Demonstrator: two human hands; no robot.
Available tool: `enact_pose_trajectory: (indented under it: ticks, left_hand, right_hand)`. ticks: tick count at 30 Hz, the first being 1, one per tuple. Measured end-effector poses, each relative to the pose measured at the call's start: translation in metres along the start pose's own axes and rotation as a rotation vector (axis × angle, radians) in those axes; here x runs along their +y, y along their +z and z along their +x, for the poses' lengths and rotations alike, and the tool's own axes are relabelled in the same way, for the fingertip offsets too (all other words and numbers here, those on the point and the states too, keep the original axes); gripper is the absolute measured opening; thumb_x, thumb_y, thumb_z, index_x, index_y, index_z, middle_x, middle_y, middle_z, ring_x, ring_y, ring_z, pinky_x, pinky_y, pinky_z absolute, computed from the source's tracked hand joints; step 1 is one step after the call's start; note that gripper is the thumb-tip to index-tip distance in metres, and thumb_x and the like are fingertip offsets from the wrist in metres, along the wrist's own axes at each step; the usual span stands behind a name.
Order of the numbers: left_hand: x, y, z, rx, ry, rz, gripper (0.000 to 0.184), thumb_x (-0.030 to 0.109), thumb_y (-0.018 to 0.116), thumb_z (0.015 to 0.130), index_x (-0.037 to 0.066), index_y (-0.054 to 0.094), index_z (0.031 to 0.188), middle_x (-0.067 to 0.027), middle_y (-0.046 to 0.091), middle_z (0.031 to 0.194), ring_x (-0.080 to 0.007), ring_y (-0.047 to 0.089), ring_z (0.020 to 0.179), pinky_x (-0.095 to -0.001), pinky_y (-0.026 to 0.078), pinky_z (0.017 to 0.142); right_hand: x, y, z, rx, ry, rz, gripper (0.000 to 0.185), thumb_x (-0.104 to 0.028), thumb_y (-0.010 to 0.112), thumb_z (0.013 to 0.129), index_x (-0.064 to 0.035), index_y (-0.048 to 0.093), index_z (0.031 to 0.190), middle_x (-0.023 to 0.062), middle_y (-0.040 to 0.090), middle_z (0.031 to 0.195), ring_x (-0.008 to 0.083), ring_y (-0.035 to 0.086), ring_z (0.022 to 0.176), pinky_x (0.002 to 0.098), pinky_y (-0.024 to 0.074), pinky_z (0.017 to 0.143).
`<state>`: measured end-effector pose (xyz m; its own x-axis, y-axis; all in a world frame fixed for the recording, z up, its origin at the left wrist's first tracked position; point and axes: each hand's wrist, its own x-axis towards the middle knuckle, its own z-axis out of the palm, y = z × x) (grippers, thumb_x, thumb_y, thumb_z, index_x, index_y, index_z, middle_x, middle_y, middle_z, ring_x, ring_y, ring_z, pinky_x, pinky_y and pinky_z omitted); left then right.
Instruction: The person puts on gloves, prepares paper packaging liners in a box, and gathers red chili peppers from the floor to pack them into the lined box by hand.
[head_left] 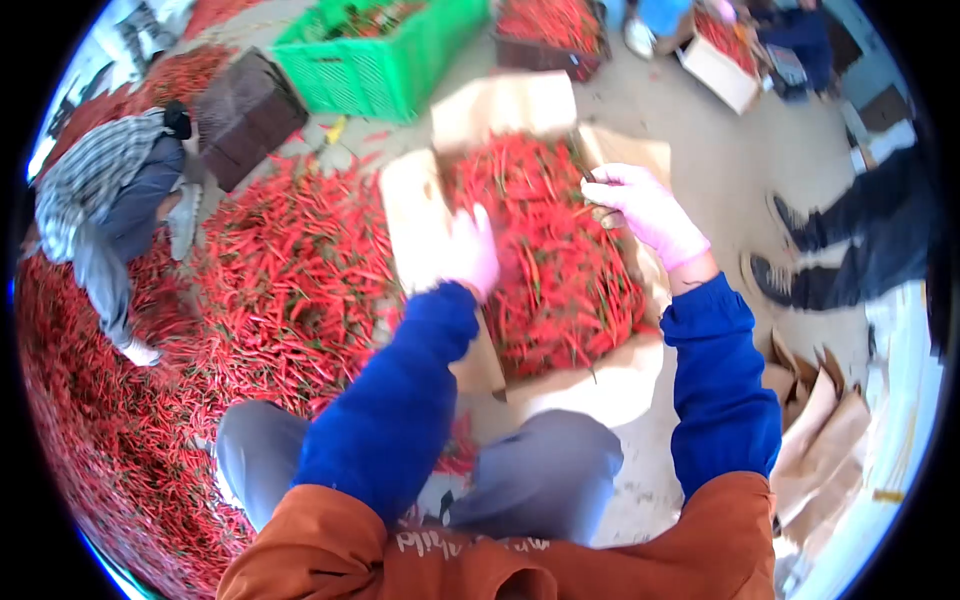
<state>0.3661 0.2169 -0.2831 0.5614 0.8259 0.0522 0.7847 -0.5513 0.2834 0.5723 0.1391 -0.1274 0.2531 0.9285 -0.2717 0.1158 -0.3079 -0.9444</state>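
In front of me stands an open cardboard box (412, 215) with its flaps folded out, heaped with red chili peppers (560, 260). My left hand (470, 252), in a pink glove, is over the box's left edge. It is somewhat blurred, with its fingers stretched out and nothing visible in them. My right hand (640, 212), also pink-gloved, is above the box's right side. Its thumb and fingers are pinched together, and a thin dark bit shows at the fingertips, too small to name.
A large chili pile (290, 260) spreads on my left, where a person (110, 190) bends over. Behind are a green crate (370, 70), a dark crate (248, 118) and another filled crate (548, 40). Someone's legs (850, 240) and folded cardboard (825, 440) are at right.
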Motion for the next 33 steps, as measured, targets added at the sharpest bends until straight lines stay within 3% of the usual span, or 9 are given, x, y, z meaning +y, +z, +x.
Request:
enact_pose_trajectory:
  ticks: [5,8,11,13,16,18,21,29,33]
  left_hand:
    - [-0.002,0.03,0.006,-0.105,0.003,0.117,0.059,0.01,0.046,0.086,-0.004,0.027,0.141,-0.0275,0.037,0.136,-0.0379,0.042,0.124,-0.0394,0.047,0.094]
    - [-0.006,0.024,0.009,-0.151,0.034,0.124,0.061,0.009,0.046,0.086,-0.005,0.025,0.141,-0.0291,0.033,0.139,-0.0394,0.041,0.125,-0.0402,0.046,0.095]
    - [-0.006,0.016,0.0,-0.14,0.029,0.082,0.064,0.008,0.049,0.082,-0.003,0.027,0.141,-0.0313,0.028,0.141,-0.0426,0.039,0.125,-0.0412,0.045,0.096]
    - [0.002,0.003,0.006,-0.033,0.041,0.055,0.066,0.011,0.054,0.08,0.004,0.032,0.141,-0.0292,0.027,0.143,-0.0435,0.037,0.127,-0.044,0.042,0.098]
    - [0.014,-0.018,0.025,0.06,0.244,0.033,0.057,0.017,0.058,0.077,0.024,0.049,0.133,-0.0163,0.034,0.144,-0.0377,0.031,0.132,-0.0583,0.03,0.101]
    - [0.01,-0.004,0.043,0.0,0.409,0.162,0.054,0.022,0.058,0.076,0.024,0.051,0.129,-0.0151,0.037,0.142,-0.0363,0.031,0.132,-0.0587,0.029,0.101]
    - [0.001,0.004,0.056,0.006,0.197,0.216,0.048,0.026,0.052,0.082,0.021,0.051,0.129,-0.0149,0.047,0.134,-0.0324,0.039,0.128,-0.0552,0.027,0.104]
    - [-0.026,0.021,0.06,-0.016,0.103,0.219,0.053,0.02,0.048,0.085,0.004,0.04,0.135,-0.0177,0.05,0.128,-0.0334,0.043,0.125,-0.048,0.023,0.109]
    - [-0.003,-0.061,0.063,-0.355,0.018,0.221,0.029,0.017,0.046,0.085,0.008,0.06,0.109,-0.0146,0.063,0.106,-0.0281,0.06,0.102,-0.0414,0.046,0.089]
  right_hand:
    - [-0.138,0.054,0.162,-0.118,-0.47,0.439,0.019,-0.021,0.066,0.084,-0.0058,0.062,0.095,0.0041,0.063,0.088,0.0105,0.055,0.074,0.0259,0.0468,0.065]
    - [-0.229,0.028,0.229,-0.004,-1.194,-0.397,0.034,-0.011,0.063,0.085,0.002,0.054,0.116,0.0095,0.062,0.09,0.0154,0.06,0.079,0.0262,0.0497,0.066]
    - [-0.173,-0.002,0.204,-0.217,-0.615,0.299,0.036,-0.012,0.062,0.086,-0.0007,0.053,0.119,0.0115,0.063,0.093,0.019,0.062,0.081,0.0294,0.0518,0.069]
    - [-0.086,-0.05,0.237,-0.59,-0.737,0.042,0.032,-0.019,0.063,0.085,-0.0023,0.057,0.112,0.0092,0.064,0.094,0.019,0.06,0.088,0.0316,0.0501,0.075]
    - [0.009,-0.012,0.137,0.178,-0.26,-1.008,0.039,-0.027,0.067,0.077,-0.0068,0.061,0.109,0.0108,0.064,0.097,0.0283,0.061,0.092,0.038,0.0488,0.079]
    - [0.074,0.016,0.112,0.026,-0.622,-0.905,0.049,-0.035,0.064,0.079,-0.0141,0.055,0.122,0.0113,0.056,0.12,0.0327,0.053,0.111,0.0462,0.0436,0.093]
    - [0.125,0.038,0.11,0.131,-0.372,-1.241,0.046,-0.041,0.054,0.086,-0.0294,0.049,0.13,0.0095,0.034,0.142,0.0365,0.031,0.132,0.0614,0.0221,0.107]
    - [0.169,-0.025,0.198,0.388,-0.239,-1.036,0.051,-0.037,0.054,0.087,-0.0202,0.046,0.135,0.0198,0.051,0.127,0.037,0.047,0.119,0.0458,0.0402,0.099]
    - [0.162,0.002,0.169,0.217,-0.22,-1.144,0.058,-0.034,0.061,0.082,-0.0254,0.043,0.137,0.0189,0.04,0.137,0.0395,0.04,0.125,0.048,0.0366,0.103]
